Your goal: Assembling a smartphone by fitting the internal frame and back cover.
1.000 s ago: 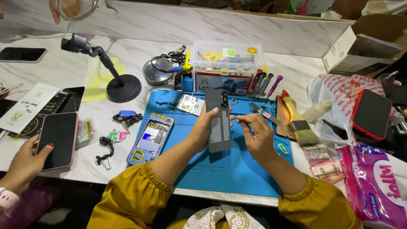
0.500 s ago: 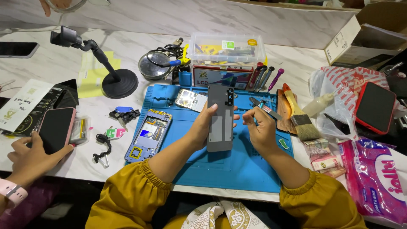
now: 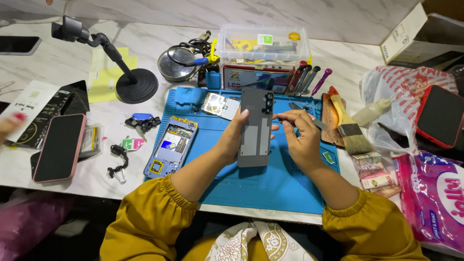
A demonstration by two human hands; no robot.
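My left hand (image 3: 232, 140) grips a grey phone back cover (image 3: 255, 128), fingers wrapped round its left edge, holding it upright over the middle of the blue work mat (image 3: 270, 179). The cover is a flat, matt grey slab with rounded corners; a dark strip of camera openings runs down its top right corner, and two paler grey rectangular patches sit on its lower half. My right hand (image 3: 302, 140) is just right of the cover, fingers pinched shut near its upper right edge; whether they grip anything I cannot tell. On the mat's left part lies an opened phone frame (image 3: 170, 147) with its innards bare, and a brush (image 3: 345, 121) lies just off the mat's right edge on the bench (image 3: 63, 63).
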